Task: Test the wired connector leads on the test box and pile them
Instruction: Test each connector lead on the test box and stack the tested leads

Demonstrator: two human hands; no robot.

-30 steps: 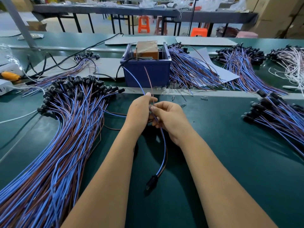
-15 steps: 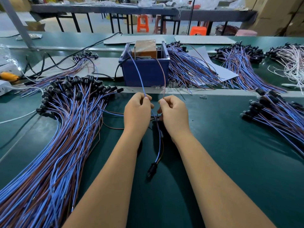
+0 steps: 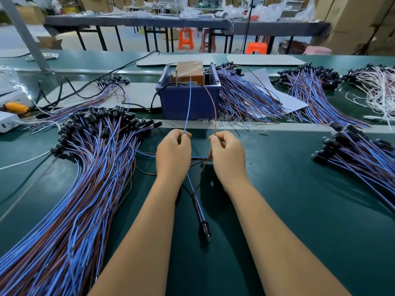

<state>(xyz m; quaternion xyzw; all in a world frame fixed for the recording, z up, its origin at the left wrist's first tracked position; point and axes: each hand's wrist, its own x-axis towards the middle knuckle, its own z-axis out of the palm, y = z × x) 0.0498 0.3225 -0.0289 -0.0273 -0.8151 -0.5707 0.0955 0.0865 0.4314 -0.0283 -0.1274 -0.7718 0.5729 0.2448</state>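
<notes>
My left hand [image 3: 174, 150] pinches a blue wire [image 3: 188, 105] and my right hand [image 3: 227, 153] pinches a brown wire [image 3: 212, 107]. Both wires belong to one lead and rise toward the test box [image 3: 189, 72], an orange-brown block inside a blue bin [image 3: 188, 103]. The wire tips reach the bin's top; contact with the box is not clear. The lead's black connector [image 3: 204, 228] lies on the green mat between my forearms. A large pile of blue and brown leads [image 3: 85, 178] fans out at the left.
More lead piles lie to the right [image 3: 361, 154] and behind the bin [image 3: 245, 97], with white wires [image 3: 376, 88] at the far right. A black cable [image 3: 89, 90], a white power strip [image 3: 8, 123] and an orange tool [image 3: 16, 107] sit at the left.
My hands have moved apart, spreading the blue and brown wires. The wire ends have lifted up to the blue bin, and the connector has slid slightly toward me.
</notes>
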